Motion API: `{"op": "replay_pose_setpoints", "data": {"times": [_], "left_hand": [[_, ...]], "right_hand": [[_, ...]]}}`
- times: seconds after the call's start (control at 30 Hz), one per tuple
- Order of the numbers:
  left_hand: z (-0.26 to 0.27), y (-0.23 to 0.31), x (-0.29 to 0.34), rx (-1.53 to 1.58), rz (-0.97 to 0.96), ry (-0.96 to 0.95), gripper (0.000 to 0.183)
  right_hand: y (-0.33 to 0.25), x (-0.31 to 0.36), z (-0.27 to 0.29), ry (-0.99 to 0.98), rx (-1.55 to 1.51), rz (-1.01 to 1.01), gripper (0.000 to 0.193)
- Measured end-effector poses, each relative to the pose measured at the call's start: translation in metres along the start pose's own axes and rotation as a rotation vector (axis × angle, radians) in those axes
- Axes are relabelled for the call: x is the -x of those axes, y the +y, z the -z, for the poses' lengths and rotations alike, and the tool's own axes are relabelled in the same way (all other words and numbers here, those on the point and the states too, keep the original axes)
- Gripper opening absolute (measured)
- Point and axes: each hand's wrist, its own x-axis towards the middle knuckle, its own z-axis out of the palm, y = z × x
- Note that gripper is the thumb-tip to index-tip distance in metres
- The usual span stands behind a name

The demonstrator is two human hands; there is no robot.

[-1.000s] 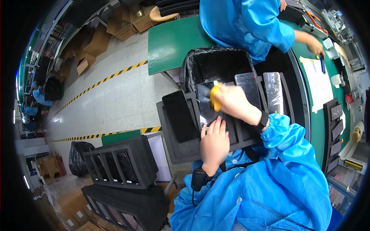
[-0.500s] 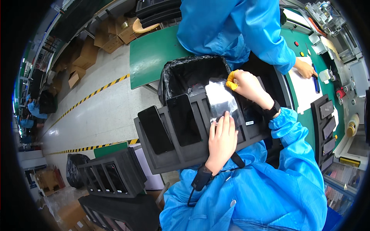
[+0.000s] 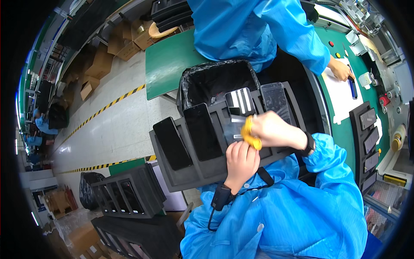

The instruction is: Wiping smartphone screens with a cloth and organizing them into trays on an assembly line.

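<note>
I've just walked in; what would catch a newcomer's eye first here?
Probably the bright yellow coverings on the right hand, close beside the left hand over a phone in a black foam tray. Next, the shiny blue coats: the wearer's own coat at lower right, a co-worker's coat at the top. Two dark-screened phones lie in the tray's left part.

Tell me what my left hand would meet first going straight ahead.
Probably the yellow finger cots on your right hand, just ahead of your left hand, though depth is unclear.
</note>
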Motion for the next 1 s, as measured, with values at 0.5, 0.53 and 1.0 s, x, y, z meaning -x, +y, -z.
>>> {"op": "replay_pose_setpoints", "data": {"times": [0.5, 0.53, 1.0], "left_hand": [[-0.028, 0.052, -0.057, 0.223, -0.277, -0.128, 0.034], [-0.027, 0.053, -0.062, 0.151, -0.253, -0.2, 0.029], [-0.052, 0.05, -0.049, 0.059, -0.187, -0.209, 0.034]], "right_hand": [[0.095, 0.052, 0.057, 0.314, -0.057, -0.687, 0.022], [0.103, 0.052, 0.052, 0.32, -0.032, -0.707, 0.023], [0.111, 0.058, 0.027, 0.355, 0.24, -0.721, 0.018]]}}
